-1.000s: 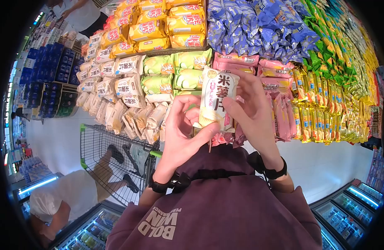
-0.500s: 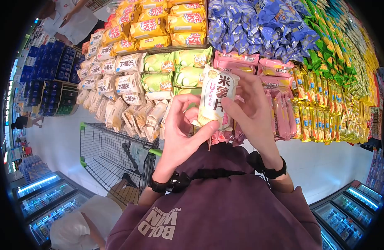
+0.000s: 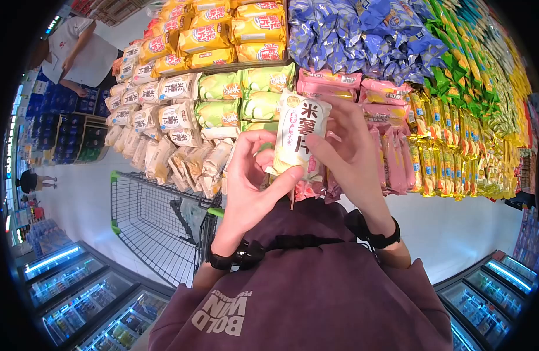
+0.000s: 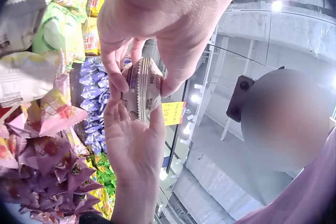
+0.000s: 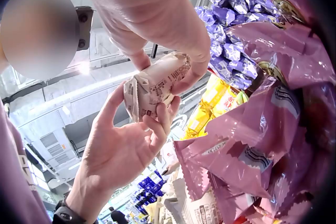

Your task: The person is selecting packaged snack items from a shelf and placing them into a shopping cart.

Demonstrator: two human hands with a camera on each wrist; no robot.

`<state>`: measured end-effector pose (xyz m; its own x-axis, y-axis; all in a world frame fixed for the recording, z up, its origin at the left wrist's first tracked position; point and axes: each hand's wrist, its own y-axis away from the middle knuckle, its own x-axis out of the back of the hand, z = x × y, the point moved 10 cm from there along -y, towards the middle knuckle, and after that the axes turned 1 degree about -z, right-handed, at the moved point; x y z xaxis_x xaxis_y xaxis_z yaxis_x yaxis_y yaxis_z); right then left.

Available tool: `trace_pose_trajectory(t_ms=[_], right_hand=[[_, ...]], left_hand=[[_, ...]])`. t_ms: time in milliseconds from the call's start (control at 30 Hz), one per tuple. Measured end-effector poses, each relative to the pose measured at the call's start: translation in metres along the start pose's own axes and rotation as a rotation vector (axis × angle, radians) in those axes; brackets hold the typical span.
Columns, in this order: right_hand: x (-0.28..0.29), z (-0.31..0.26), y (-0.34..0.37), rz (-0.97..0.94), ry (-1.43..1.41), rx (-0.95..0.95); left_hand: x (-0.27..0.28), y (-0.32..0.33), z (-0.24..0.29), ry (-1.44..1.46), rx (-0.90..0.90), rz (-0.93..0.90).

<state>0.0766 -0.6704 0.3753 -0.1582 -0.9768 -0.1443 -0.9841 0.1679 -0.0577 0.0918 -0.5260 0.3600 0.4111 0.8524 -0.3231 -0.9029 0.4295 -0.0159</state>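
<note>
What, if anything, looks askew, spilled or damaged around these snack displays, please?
The front cream packets lean at uneven angles, unlike the flatter rows behind, and the blue bags lie jumbled. No spill shows, and the held packet looks intact.

Your white, pillow-shaped plastic snack packet (image 3: 293, 130) carries large dark Chinese characters, smaller pinkish-purple print, a gold emblem and a pale-yellow picture. It looks plump, with a crimped, serrated end seam. It sits raised between your left hand (image 3: 250, 196) and right hand (image 3: 352, 161), slightly tilted, its printed front facing you.
</note>
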Motion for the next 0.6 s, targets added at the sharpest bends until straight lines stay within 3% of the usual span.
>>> trace_pose_trajectory(t_ms=[600], right_hand=[[0.0019, 0.0029, 0.0010, 0.000, -0.018, 0.025]], left_hand=[[-0.0022, -0.0005, 0.0013, -0.011, -0.016, -0.003]])
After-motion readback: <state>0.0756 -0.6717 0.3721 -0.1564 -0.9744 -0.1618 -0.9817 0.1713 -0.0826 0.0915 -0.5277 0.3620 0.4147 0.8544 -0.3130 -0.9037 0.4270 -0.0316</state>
